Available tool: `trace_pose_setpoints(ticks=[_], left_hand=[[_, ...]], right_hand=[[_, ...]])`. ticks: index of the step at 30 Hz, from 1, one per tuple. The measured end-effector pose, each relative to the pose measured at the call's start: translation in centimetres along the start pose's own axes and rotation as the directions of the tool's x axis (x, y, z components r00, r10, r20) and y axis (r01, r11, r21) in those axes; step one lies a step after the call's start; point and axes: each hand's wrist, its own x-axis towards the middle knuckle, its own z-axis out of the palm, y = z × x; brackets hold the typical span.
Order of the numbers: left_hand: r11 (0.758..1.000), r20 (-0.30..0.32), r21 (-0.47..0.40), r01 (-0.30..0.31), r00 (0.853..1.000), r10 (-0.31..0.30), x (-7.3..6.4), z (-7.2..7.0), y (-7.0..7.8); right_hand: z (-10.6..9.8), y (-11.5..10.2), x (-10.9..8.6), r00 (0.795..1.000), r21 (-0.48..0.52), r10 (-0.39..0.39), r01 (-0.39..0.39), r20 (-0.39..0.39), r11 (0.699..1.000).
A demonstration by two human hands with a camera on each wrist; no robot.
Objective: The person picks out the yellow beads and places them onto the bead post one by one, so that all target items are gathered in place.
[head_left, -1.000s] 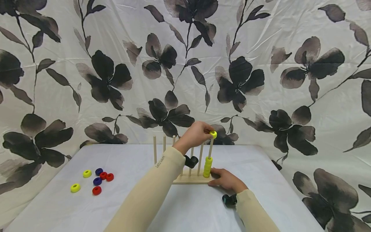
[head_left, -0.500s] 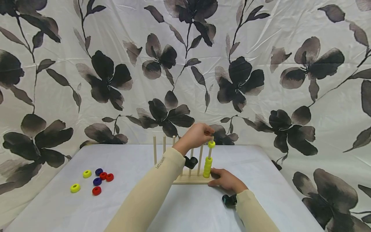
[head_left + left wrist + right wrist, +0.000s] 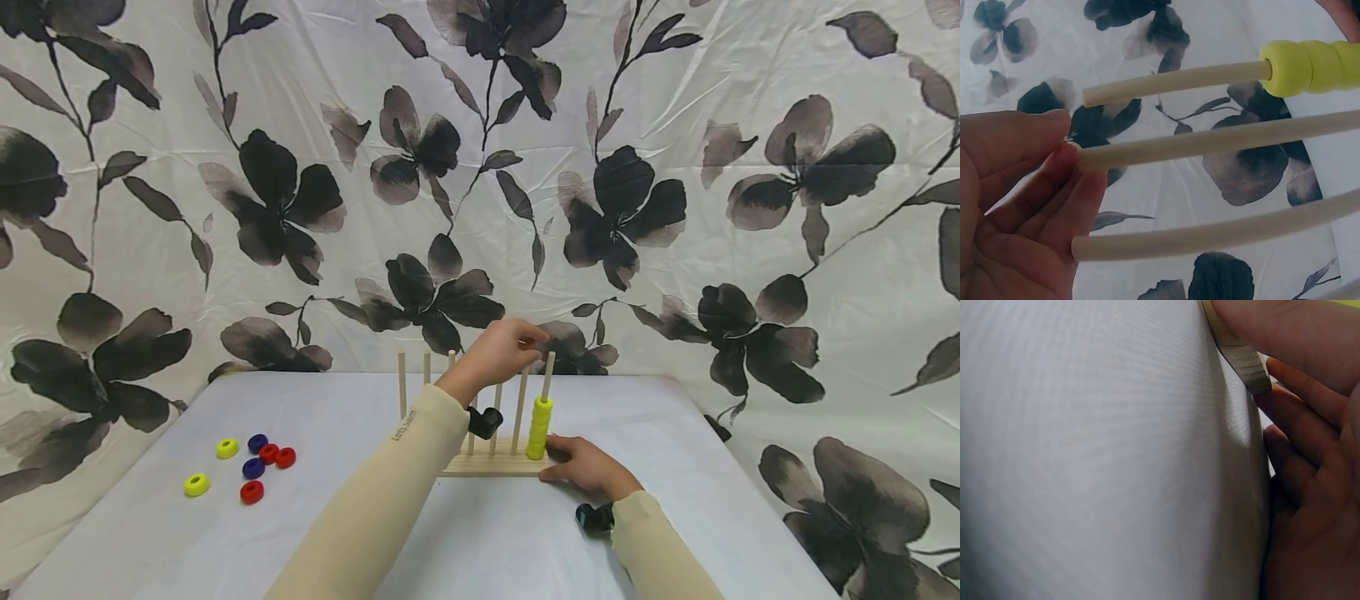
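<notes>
Leftmost on the white table [image 3: 510, 550], we see a loose cluster of beads: two yellow beads [image 3: 197, 485] on its outer side, then two blue beads [image 3: 253, 468] and three red beads [image 3: 252, 492]. Two of the red ones sit so close together that we cannot tell whether they touch. Next comes the left sleeve [image 3: 382, 492], with small dark lettering, reaching across in front of the wooden rack [image 3: 491, 468] and its row of upright pegs. Above those pegs we find the left hand [image 3: 498, 354], released and holding nothing, its thumb and fingertips near each other; from the wrist view we cannot tell whether its fingers touch a peg. Just beside it stands the rightmost peg [image 3: 548, 377], a yellow stack [image 3: 538, 429] threaded around its lower part, the top bare. Farther right, we see the right hand [image 3: 587, 465] grasping the rack's right end, thumb in front.
</notes>
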Motion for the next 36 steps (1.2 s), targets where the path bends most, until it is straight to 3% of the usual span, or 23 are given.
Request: trace_pose_setpoints(ticks=[14,22,36], left_hand=[[0.994,-0.072,0.104,-0.044,0.996,0.052,-2.3,-1.5,-1.5],[0.989,-0.111,0.143,-0.035,0.993,0.052,-3.7,-2.7,-2.4],[0.983,-0.183,0.179,-0.036,0.981,0.069,-7.1,-5.0,-5.1]], right_hand=[[0.1,-0.1,-0.1,1.0,-0.002,0.003,-0.003,0.009,1.0],[0.4,0.1,-0.1,1.0,0.017,-0.005,0.005,0.007,1.0],[0.2,-0.4,-0.4,1.0,0.0,0.015,-0.015,0.001,1.0]])
